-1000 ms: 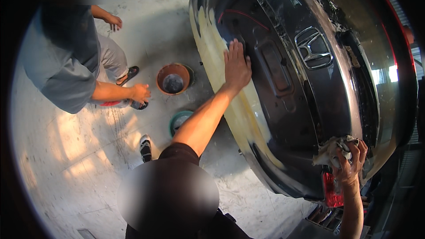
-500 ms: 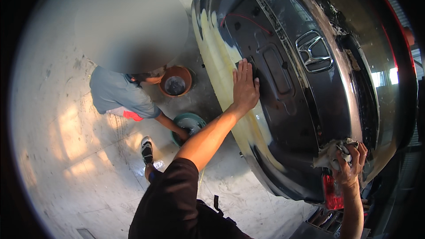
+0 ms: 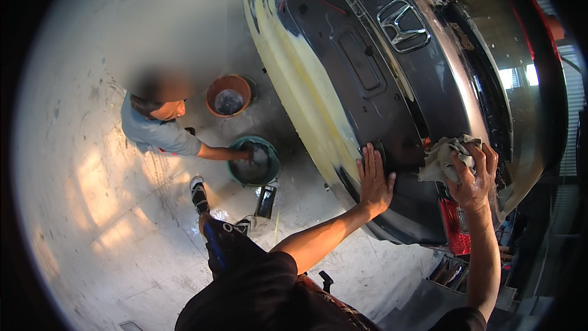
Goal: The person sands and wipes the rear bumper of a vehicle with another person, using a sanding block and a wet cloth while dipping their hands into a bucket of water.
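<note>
The dark grey rear of a car (image 3: 398, 110) with a chrome emblem (image 3: 404, 24) fills the right side. My left hand (image 3: 375, 181) lies flat on its lower panel, fingers stretched, pressing a small dark flat pad (image 3: 380, 147) that mostly hides beneath them. Pale yellow filler (image 3: 306, 92) coats the bumper beside it. Farther right, my right hand (image 3: 473, 181) grips a crumpled beige rag (image 3: 444, 160) against the bodywork, just above the red tail light (image 3: 454, 224).
At left a co-worker in a grey shirt (image 3: 160, 132) bends with one hand in a green bucket (image 3: 269, 175). An orange-brown bucket (image 3: 212, 101) stands beyond it. A dark rectangular object (image 3: 265, 202) is by my shoe (image 3: 245, 225). Tools lie in a tray (image 3: 450, 273) below the tail light.
My left hand has slid with the pad toward me and right, along the panel. In the picture, my right hand and rag sit higher. The co-worker's arm shows more fully at the green bucket.
</note>
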A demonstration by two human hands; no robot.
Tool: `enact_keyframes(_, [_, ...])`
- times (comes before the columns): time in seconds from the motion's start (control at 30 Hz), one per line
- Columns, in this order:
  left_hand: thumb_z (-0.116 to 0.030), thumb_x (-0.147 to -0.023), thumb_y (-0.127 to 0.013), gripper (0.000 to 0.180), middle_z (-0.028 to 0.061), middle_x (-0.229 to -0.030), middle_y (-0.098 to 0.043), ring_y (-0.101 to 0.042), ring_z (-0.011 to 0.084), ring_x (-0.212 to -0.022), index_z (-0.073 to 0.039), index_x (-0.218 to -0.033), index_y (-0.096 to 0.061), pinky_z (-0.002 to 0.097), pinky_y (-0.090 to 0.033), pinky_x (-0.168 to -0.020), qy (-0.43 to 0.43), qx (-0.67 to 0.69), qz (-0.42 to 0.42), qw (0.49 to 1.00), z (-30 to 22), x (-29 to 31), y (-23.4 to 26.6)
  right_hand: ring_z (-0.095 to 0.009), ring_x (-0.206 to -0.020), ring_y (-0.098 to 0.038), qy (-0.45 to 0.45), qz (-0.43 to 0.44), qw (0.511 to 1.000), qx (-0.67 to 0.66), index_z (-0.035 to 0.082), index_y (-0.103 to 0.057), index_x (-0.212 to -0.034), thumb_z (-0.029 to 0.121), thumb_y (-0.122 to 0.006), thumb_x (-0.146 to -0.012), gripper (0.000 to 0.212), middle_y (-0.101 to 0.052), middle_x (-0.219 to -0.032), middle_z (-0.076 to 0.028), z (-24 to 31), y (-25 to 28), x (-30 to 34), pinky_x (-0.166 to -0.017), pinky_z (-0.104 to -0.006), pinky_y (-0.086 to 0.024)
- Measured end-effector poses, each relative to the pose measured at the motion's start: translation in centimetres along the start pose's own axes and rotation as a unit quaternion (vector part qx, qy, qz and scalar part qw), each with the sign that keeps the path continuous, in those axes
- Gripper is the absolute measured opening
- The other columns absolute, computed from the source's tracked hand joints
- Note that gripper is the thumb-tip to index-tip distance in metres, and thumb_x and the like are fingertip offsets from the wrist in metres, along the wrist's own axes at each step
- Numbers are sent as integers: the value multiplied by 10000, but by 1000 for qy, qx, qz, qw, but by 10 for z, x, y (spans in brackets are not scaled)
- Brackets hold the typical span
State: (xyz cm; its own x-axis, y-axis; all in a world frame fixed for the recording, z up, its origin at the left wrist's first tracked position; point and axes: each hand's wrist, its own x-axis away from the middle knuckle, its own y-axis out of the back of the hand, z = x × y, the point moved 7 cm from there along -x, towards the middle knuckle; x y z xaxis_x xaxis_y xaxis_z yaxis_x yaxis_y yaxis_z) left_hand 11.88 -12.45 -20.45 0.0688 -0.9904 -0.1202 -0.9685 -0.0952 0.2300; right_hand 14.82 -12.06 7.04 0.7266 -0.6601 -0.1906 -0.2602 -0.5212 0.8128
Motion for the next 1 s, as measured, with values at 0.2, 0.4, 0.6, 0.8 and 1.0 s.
enact_keyframes(0.2, [-271,-996,-453,692,276,-1590,-56,-31,407,-1489,124,-1479,-154,567,-56,-1171,39,16,-117,992,11,-82,56,-364,-1060,-520,0,-22,999,-23,151,-669,-1073,285,-733,-588,508,-571,-1139,-119,4,0,-8,-880,-527,-425])
enact_keyframes(0.4, [-240,-1002,-426,641,278,-1585,-87,-75,396,-1486,130,-1465,-183,558,-76,-1173,13,-22,-82,996,3,-38,36,-395,-1248,-469,23,19,1000,6,196,-655,-1093,275,-750,-618,491,-559,-1251,-112,8,5,-7,-982,-527,-421])
enact_keyframes(0.6, [-251,-986,-465,665,285,-1582,-88,-30,403,-1488,134,-1461,-202,549,-62,-1181,52,5,-77,996,0,-14,23,-382,-1302,-465,53,9,998,-11,131,-661,-927,138,-719,-656,278,-580,-1294,-81,23,-6,-25,-1002,-518,-432])
enact_keyframes(0.8, [-281,-988,-464,663,283,-1579,-103,-67,412,-1481,120,-1458,-225,544,-107,-1177,51,-55,-124,989,8,-82,47,-311,-985,-576,-11,-22,998,59,103,-639,-867,33,-692,-640,244,-595,-1063,-58,6,16,-77,-747,-414,-542])
enact_keyframes(1.0, [-291,-980,-482,735,305,-1579,-25,-38,442,-1476,129,-1474,-136,548,-122,-1174,124,7,-44,991,-33,28,-24,-297,-880,-557,-36,-8,996,75,125,-625,-904,33,-705,-615,314,-551,-1008,-69,0,-1,-76,-675,-415,-542])
